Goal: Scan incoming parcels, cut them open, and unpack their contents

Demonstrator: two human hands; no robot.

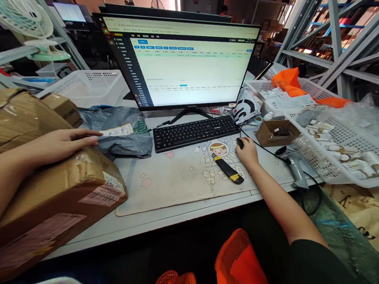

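Observation:
My right hand (247,152) is closed over a black computer mouse (239,143) on the desk mat (166,182), right of the black keyboard (193,132). My left hand (64,143) lies flat with fingers stretched out on top of a taped cardboard box (60,198) at the left. Its fingertips reach toward a grey plastic mailer bag (120,131) with a white label. A black and yellow utility knife (228,169) lies on the mat just left of my right hand. The monitor (187,60) behind the keyboard shows a table page.
A barcode scanner (293,163) with its cable lies right of the mouse, beside a small open cardboard box (275,132). White mesh baskets (345,148) with small packets stand at the right, another basket (85,86) at the back left. Metal shelving rises behind on the right.

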